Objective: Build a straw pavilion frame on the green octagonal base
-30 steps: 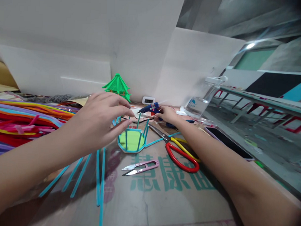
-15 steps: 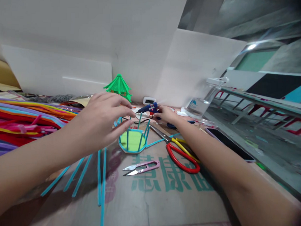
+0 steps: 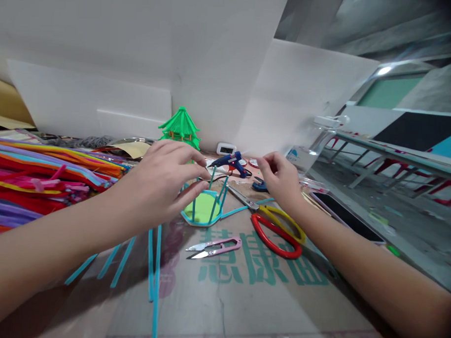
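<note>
My left hand hovers at the left of a small blue-edged frame with a lime-green base. Its thumb and fingers are slightly apart around the thin blue uprights; no held thing shows between them. My right hand is loosely curled and empty, with a gap between thumb and fingers. Left of it, a blue glue gun rests on the table, its nozzle pointing left. Red-and-yellow-handled scissors lie below my right hand. Pink thread snips lie in front of the frame.
Blue strips lie at the front left, beside a pile of coloured pipe cleaners. Behind stand a green pagoda-like roof model and a small digital timer. A clear bottle and a phone are at the right.
My right hand has let go of the glue gun and moved right, away from it. The left hand stays beside the frame. The view has shifted slightly.
</note>
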`<action>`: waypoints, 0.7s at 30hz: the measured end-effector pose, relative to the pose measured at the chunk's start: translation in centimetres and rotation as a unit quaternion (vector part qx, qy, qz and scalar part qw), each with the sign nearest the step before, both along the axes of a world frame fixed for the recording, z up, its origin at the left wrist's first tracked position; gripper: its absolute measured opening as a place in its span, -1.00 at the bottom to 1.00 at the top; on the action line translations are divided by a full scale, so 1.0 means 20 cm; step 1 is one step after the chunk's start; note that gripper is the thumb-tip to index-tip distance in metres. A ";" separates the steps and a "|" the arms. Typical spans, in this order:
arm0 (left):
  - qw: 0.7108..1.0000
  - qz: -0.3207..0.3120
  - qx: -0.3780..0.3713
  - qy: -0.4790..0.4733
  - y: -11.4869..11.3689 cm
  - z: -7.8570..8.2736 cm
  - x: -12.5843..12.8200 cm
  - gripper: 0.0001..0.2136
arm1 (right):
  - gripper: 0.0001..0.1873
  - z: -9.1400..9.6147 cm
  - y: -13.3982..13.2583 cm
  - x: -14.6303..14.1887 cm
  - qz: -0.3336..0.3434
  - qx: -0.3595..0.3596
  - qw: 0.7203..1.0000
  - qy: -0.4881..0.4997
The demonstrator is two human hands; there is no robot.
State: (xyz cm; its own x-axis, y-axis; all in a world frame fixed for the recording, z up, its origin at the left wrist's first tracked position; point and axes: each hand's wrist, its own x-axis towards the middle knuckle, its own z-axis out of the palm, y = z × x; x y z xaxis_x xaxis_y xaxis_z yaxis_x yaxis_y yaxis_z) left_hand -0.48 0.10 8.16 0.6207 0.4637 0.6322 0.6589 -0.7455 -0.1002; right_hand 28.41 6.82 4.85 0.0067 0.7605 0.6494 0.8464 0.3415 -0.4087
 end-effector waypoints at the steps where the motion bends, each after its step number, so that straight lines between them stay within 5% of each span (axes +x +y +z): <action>1: 1.000 -0.002 -0.002 0.000 0.00 0.00 0.00 -0.76 | -0.71 -0.01 -0.08 -0.04 0.044 0.015 0.998 0.032; 7: 1.000 -0.004 -0.004 0.012 -0.03 -0.03 0.03 -0.76 | -0.74 -0.09 -0.36 -0.22 0.233 -0.083 0.968 0.038; 21: 0.999 0.001 0.039 0.011 0.01 -0.06 0.03 -0.84 | -0.73 -0.12 -0.34 -0.35 0.242 -0.142 0.956 0.083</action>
State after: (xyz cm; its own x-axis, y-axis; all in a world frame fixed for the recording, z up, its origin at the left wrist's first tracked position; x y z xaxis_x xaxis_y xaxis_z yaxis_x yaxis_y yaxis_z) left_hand 0.05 0.30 6.98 0.6338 0.4155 0.6525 0.6576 -0.7335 -0.1717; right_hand 21.48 -0.06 2.47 -0.3056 0.8461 0.4368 0.5318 0.5321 -0.6588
